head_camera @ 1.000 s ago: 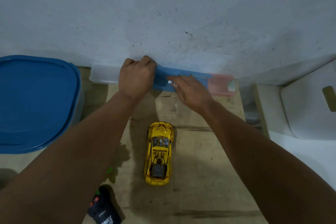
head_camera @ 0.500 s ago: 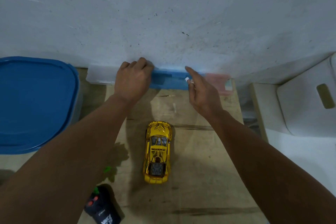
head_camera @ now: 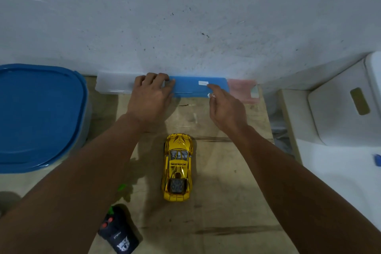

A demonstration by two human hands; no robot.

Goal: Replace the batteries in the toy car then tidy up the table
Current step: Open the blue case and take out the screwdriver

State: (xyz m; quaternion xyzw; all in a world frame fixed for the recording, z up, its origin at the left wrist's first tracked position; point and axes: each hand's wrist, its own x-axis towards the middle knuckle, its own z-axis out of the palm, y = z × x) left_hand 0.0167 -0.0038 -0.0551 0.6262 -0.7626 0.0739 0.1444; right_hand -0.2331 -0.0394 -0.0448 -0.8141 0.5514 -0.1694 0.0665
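A yellow toy car (head_camera: 178, 168) stands on its wheels in the middle of the wooden table (head_camera: 226, 202), nose toward the wall. A black remote control (head_camera: 118, 233) lies at the front left. A long blue box (head_camera: 193, 88) sits against the wall, between a clear box (head_camera: 112, 84) and a pink box (head_camera: 242, 88). My left hand (head_camera: 151, 97) grips the blue box's left end, fingers bent over its top and thumb on its front. My right hand (head_camera: 226, 107) hovers at the box's right part, the index fingertip touching it near a small white label.
A large blue lid (head_camera: 39, 117) covers a tub left of the table. A white plastic stool (head_camera: 342, 107) stands to the right, beyond the table's edge. The grey wall (head_camera: 185, 16) rises right behind the boxes.
My right hand, which lay flat on the blue box, has lifted and drawn back, leaving only the index fingertip on it. My left hand has stayed in place.
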